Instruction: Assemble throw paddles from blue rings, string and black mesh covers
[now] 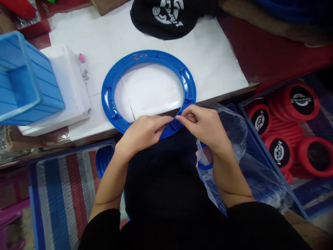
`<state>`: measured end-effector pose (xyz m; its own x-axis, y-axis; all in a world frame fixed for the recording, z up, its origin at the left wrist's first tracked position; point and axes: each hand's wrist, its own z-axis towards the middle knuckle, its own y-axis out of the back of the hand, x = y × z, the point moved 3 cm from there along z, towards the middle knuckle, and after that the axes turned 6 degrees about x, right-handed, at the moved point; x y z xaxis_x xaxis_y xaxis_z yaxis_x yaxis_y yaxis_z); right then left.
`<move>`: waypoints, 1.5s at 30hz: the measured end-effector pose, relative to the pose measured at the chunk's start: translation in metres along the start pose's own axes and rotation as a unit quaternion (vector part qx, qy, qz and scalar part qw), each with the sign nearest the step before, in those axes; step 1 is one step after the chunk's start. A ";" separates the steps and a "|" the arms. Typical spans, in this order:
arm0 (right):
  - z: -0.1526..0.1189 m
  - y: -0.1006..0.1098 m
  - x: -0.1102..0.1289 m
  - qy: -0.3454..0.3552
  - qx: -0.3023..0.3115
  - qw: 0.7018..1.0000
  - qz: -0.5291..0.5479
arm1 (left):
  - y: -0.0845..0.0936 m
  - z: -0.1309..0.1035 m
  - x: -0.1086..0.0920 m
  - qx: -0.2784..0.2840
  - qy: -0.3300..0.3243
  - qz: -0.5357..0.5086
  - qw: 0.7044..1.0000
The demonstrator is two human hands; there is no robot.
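A large blue plastic ring (108,104) lies at the front edge of the white-covered table, its ribbed inner side facing up. Small red wires (140,55) show in its far part. My left hand (145,133) rests over the ring's near rim, fingers bent together and index fingertip at the rim. Close beside it on the right, my right hand (201,123) has thumb and index finger pinched at the same rim. Whatever is between the fingertips is too small to make out.
On the left, a blue bin (49,93) stands on white foam (69,80), near a pink lump (81,58). A black cloth item (169,21) lies at the back. Red discs (288,132) fill a crate at right. Clear plastic film (234,132) hangs near my right arm.
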<state>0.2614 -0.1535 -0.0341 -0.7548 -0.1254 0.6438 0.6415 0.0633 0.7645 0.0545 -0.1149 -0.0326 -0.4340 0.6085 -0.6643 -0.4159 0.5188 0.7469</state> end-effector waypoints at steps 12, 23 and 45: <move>0.023 0.019 -0.004 0.005 0.138 0.986 0.093 | 0.002 0.001 -0.004 -0.023 0.104 -0.085 0.991; 0.013 0.008 -0.004 0.049 0.087 0.995 -0.025 | 0.001 0.000 -0.003 -0.021 0.098 -0.081 0.992; 0.000 -0.001 0.015 -0.091 0.068 0.992 -0.056 | 0.003 -0.002 0.000 0.019 0.063 -0.059 0.996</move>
<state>0.2491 -0.1559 -0.0253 -0.8404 0.0410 0.5405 0.5373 0.1941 0.8207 0.0516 -0.1144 -0.0310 -0.4820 0.4620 -0.7444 -0.4415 0.6058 0.6619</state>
